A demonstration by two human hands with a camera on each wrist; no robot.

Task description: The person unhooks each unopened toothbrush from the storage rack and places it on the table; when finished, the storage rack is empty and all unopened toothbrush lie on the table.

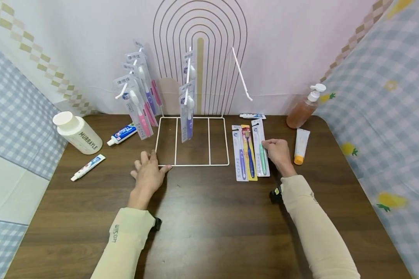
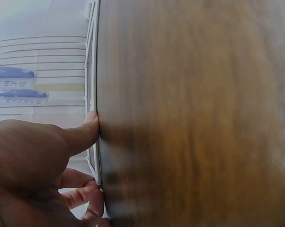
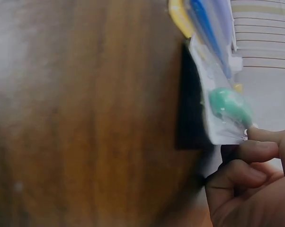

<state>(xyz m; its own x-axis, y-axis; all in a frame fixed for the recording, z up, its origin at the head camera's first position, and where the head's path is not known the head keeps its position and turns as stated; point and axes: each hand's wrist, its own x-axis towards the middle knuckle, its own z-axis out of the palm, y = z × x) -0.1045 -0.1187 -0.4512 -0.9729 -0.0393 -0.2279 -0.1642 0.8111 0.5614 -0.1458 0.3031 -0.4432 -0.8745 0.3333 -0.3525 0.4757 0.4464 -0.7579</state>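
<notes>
A white wire display rack (image 1: 192,165) stands on the table. My left hand (image 1: 148,176) rests at the front left corner of its base, thumb along the front wire and fingers spread by the side wire. My right hand (image 1: 278,154) pinches the right edge of a packaged green toothbrush (image 1: 262,157); in the right wrist view a dark gap shows beneath this pack. Beside it lie a blue toothbrush in a yellow pack (image 1: 250,159) and a packaged purple toothbrush (image 1: 242,161). Packaged toothbrushes (image 1: 143,120) hang on the rack's left hook, and purple ones (image 1: 189,120) on the middle hook.
The right hook (image 1: 242,75) sticks out bare. At left stand a white bottle (image 1: 82,135) and toothpaste tubes (image 1: 123,133) (image 1: 88,167). To the right are an amber pump bottle (image 1: 302,110), a white tube with orange cap (image 1: 301,145) and a small tube (image 1: 252,116).
</notes>
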